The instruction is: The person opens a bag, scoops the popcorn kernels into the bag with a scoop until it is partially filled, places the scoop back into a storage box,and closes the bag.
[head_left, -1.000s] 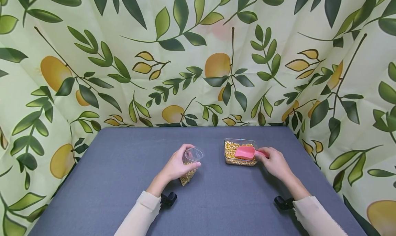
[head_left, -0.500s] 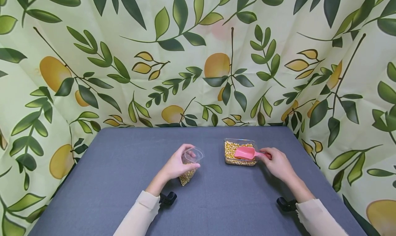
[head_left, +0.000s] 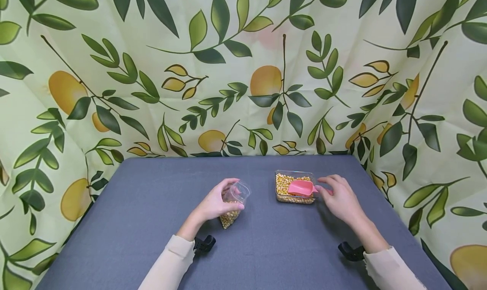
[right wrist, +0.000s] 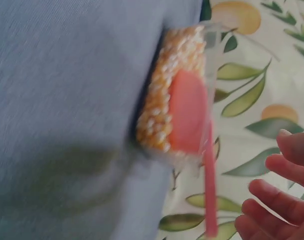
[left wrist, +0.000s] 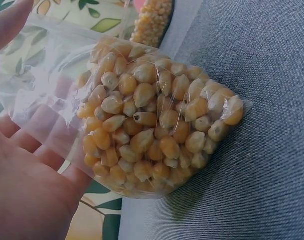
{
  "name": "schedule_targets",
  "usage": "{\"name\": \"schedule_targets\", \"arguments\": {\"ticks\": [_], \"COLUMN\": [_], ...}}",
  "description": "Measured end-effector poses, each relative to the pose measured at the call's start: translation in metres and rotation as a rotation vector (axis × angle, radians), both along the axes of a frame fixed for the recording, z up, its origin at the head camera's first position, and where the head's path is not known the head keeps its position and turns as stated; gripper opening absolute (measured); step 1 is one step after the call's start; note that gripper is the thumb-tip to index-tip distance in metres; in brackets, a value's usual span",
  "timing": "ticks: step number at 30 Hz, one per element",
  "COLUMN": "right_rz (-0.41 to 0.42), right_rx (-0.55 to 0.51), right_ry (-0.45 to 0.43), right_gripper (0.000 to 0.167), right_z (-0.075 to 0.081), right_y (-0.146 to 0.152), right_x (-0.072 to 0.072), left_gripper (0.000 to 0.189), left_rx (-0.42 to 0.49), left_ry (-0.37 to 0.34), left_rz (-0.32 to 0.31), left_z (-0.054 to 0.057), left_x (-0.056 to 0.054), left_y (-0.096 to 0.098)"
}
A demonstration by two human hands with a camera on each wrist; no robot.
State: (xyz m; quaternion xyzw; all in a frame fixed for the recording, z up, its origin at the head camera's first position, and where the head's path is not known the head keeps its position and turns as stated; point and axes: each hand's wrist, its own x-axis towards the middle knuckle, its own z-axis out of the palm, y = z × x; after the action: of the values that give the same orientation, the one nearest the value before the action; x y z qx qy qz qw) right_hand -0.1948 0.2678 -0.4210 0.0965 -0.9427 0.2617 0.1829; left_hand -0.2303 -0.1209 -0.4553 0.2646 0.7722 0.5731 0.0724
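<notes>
My left hand [head_left: 211, 204] holds a clear plastic bag [head_left: 229, 219] near its mouth, fingers and thumb around the opened top. Corn kernels [left wrist: 146, 120] fill the lower part of the bag, whose bottom corner meets the table. A pink scoop [head_left: 301, 187] lies on the corn in a clear rectangular container [head_left: 294, 199], its handle [right wrist: 210, 195] sticking out over the right side. Beside that handle is my right hand [head_left: 341, 201]. The right wrist view shows its fingers [right wrist: 272, 205] spread, apart from the handle and holding nothing.
A blue-grey cloth covers the table [head_left: 266, 252]. Behind and on both sides hangs a curtain [head_left: 228, 91] with leaves and fruit. Each wrist wears a black camera mount, such as the left mount [head_left: 204, 244].
My right hand has let go of the scoop's handle, and its fingers have loosened. The scoop stays in the container. My left hand still holds the bag, hardly moved.
</notes>
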Motion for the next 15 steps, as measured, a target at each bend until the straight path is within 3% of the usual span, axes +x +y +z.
{"name": "schedule_targets", "arguments": {"ticks": [7,15], "right_rz": [0.095,0.224], "right_rx": [-0.082,-0.213], "right_ry": [0.101,0.056], "right_gripper": [0.022,0.024], "right_z": [0.003,-0.004], "right_y": [-0.026,-0.057], "right_x": [0.007,0.011], "left_gripper": [0.068,0.063], "left_rx": [0.011,0.032], "left_ry": [0.003,-0.011], "left_rz": [0.012,0.019], "left_z": [-0.002,-0.002], "left_x": [-0.001,-0.001], "left_y": [-0.002,-0.003]}}
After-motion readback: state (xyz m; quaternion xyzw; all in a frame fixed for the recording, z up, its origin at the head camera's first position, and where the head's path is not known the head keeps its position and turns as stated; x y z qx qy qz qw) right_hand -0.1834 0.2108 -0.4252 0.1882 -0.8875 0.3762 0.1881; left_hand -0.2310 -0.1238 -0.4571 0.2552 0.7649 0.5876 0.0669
